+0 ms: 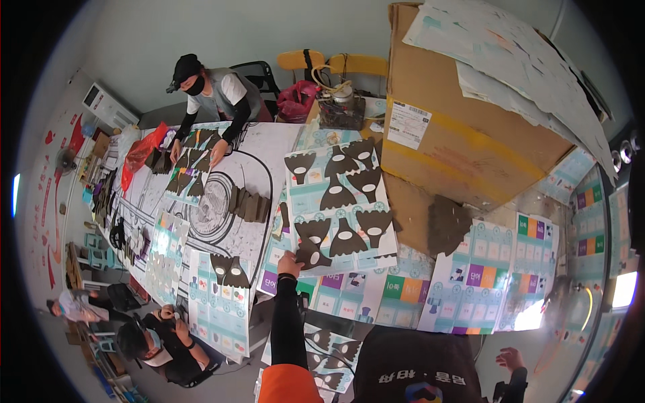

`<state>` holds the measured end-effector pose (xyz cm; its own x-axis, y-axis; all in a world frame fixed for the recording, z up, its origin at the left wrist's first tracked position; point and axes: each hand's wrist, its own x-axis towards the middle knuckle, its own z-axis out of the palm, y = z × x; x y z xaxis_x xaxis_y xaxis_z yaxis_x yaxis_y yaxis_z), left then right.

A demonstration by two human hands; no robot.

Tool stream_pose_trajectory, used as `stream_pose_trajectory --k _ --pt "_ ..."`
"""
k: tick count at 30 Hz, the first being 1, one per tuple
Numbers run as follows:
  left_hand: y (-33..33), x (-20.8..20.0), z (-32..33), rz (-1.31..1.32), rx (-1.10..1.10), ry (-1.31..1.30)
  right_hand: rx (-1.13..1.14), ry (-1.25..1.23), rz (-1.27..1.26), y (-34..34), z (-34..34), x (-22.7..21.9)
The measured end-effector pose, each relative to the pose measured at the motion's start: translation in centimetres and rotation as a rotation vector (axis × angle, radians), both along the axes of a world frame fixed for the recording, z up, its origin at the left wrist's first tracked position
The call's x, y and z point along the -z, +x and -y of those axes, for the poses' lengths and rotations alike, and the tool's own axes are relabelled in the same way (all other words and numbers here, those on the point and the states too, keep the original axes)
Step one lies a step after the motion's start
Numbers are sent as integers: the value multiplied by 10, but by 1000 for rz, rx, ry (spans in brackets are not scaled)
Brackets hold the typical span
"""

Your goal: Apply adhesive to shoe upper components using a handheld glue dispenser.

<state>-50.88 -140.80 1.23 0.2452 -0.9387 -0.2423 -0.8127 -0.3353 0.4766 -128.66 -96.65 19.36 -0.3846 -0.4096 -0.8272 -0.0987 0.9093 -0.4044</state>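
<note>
My left hand [289, 264], at the end of a black sleeve, is closed at the lower left corner of a printed sheet [300, 195]. Several dark grey, fan-shaped cutouts [338, 195] with white ovals lie on this sheet. One such cutout [312, 256] is right beside my left fingers; whether they touch it I cannot tell. Low on the right, away from the table, my right hand [510, 359] is held with its fingers apart and nothing in it. A stack of dark cutouts [449, 225] lies farther right on the table.
A large cardboard box [463, 114] stands at the back right with sheets on top. More printed sheets [463, 282] cover the near edge. Across the table one person [208, 101] handles cutouts; another [161, 342] sits at the left. Dark stacks [248, 204] lie mid-table.
</note>
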Motion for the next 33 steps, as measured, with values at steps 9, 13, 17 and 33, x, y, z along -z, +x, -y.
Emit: stream_pose_trajectory --k 9,13,17,33 --pt "1 -105 17 -846 -115 -81 124 45 -35 31 -49 -20" --pt "8 -110 93 -435 95 -227 207 101 41 35 -56 -24" --pt "-1 -85 178 -166 242 -242 216 91 -5 39 -63 -28" --pt "-43 14 6 356 -370 63 259 157 12 54 -92 -20"
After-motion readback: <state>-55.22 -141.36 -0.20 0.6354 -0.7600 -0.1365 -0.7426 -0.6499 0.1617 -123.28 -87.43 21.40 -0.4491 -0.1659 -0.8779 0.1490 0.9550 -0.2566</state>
